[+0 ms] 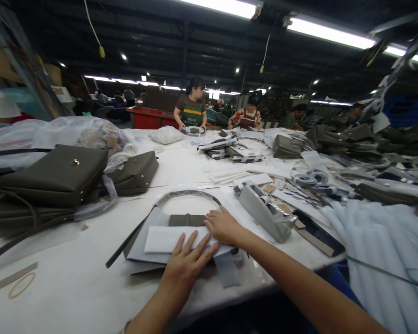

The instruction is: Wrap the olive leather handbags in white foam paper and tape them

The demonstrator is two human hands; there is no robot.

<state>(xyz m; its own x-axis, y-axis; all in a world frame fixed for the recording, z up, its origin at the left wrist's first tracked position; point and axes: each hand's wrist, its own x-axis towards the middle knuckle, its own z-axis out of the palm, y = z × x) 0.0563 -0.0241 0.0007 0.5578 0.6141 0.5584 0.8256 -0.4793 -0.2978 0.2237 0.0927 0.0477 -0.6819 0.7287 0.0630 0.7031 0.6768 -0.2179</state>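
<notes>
Olive handbag (pixel 186 220), lying flat on the bench (pixel 101 287) directly in front of the person, mostly covered by a pale wrapping sheet (pixel 139 250). Its film-covered handle (pixel 188 194) arches away on the far side, and a dark strap (pixel 125 246) slants out past the left edge. A folded white foam strip (pixel 160 239) lies across the wrapping, just on the near side of the bare olive panel.

The left hand (pixel 185 266) is flat, fingers spread wide, resting over the foam strip's near right part. The right hand (pixel 225 227) bears on the right end of the panel with its fingers close together; whether they pinch anything underneath, I cannot tell.

To do this pressing and lining-up well, I would keep the left palm light and broad so the foam stays square without denting the leather-like surface. The right fingertips should work the edge gently, smoothing creases outward. Best to keep the strap from getting trapped underneath. The tape dispenser (pixel 261 211) stands near the right hand, conveniently within reach.
</notes>
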